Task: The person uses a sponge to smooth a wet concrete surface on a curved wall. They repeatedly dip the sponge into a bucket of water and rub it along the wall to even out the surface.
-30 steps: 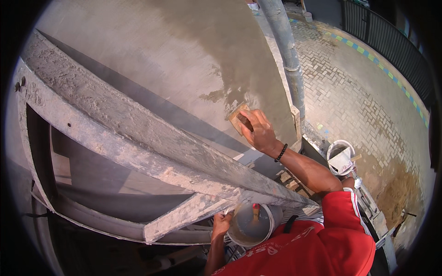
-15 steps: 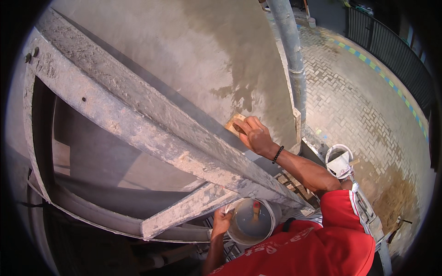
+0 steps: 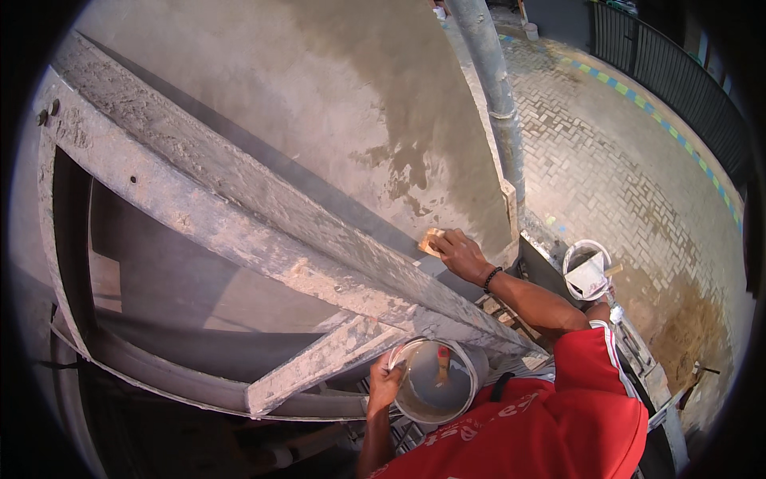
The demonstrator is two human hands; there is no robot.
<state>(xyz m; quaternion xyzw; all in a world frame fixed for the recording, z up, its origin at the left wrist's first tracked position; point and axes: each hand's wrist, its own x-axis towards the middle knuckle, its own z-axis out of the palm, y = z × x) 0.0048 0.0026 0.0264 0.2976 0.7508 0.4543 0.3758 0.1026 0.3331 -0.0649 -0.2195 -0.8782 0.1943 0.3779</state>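
My right hand, with a black bead bracelet at the wrist, grips a small tan block against or close to the grey plastered wall. Whether the block is sponge or wood I cannot tell. Dark wet patches mark the wall above it. My left hand is closed on the rim of a white bucket held close to my body. Greyish liquid fills part of the bucket, and a brush with a reddish handle end leans inside.
A rough, plaster-crusted metal beam crosses diagonally between me and the wall. A grey pipe runs up along the wall's right edge. Below right, another white bucket holds a pale flat piece, beside a paved yard.
My right hand and the tan block have moved slightly right and down along the wall. My left hand stays on the bucket. The view has shifted a little.
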